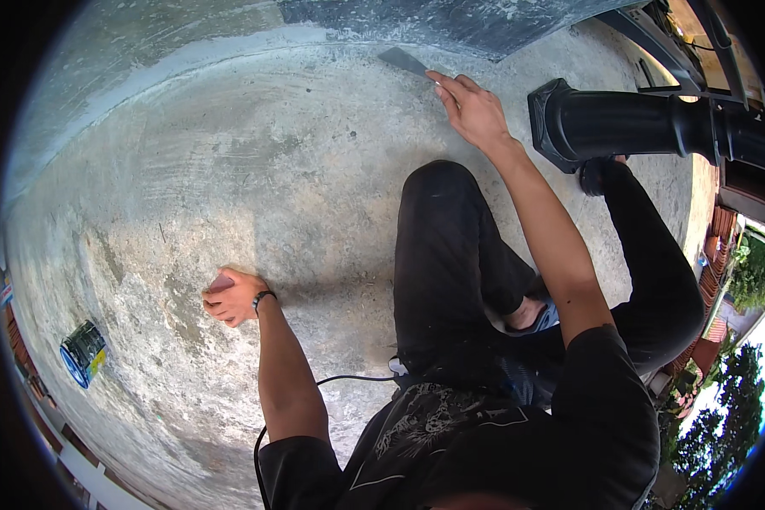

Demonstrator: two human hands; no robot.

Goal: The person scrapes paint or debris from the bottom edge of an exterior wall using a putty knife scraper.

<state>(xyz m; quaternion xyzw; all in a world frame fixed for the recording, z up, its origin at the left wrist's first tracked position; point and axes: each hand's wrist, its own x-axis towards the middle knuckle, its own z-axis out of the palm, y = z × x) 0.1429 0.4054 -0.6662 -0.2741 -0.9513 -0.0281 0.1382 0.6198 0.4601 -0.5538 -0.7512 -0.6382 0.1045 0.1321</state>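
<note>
My right hand (478,115) is closed around the handle of a scraper (404,60). The flat grey blade points left, close to where the concrete floor (314,170) meets the wall; most of the handle is hidden in my fingers. Farther left and nearer, my left hand (236,299), with a dark band at the wrist, rests on the floor. Its fingers curl over a small reddish-brown flat piece (222,283), mostly covered, and I cannot make out its kind.
A paint can (83,354) stands at the far left. A black post with a flared base (551,126) rises at the right, beside my foot. The painted wall (382,19) runs along the far side. A thin black cable (348,376) passes by my waist.
</note>
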